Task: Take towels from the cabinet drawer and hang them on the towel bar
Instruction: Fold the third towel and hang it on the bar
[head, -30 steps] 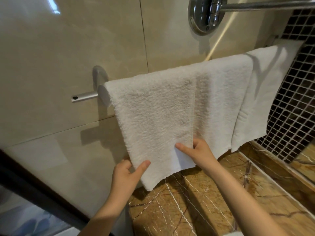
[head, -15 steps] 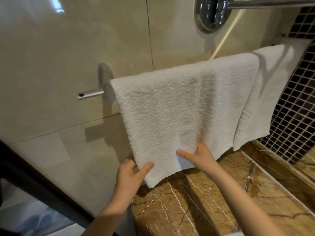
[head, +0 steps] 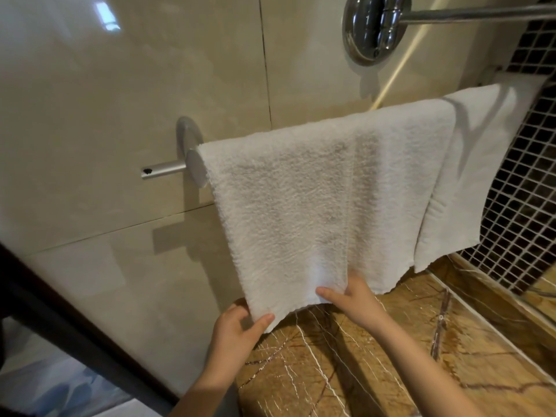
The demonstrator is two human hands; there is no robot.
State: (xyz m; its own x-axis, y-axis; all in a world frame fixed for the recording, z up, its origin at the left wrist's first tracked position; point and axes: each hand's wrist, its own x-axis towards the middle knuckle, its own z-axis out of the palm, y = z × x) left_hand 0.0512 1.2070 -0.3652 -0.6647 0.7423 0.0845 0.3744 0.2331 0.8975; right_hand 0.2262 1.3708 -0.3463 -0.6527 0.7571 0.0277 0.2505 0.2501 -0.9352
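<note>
A white terry towel (head: 301, 206) hangs over the silver towel bar (head: 164, 171) on the beige tiled wall. My left hand (head: 237, 329) pinches the towel's lower left corner between thumb and fingers. My right hand (head: 352, 299) pinches its bottom edge near the middle, thumb in front. A second white towel (head: 469, 182) hangs on the same bar further right, partly behind the first. Most of the bar is hidden under the towels.
A chrome wall mount (head: 371, 28) with a rod running right sits above the towels. Brown marble ledge (head: 361, 371) lies below. Dark mosaic tile wall (head: 523, 206) stands at the right. A dark frame (head: 75, 335) crosses the lower left.
Both hands keep their pinch on the towel's bottom edge; the edge and my left hand have shifted slightly right and down. The camera view has drifted a little.
</note>
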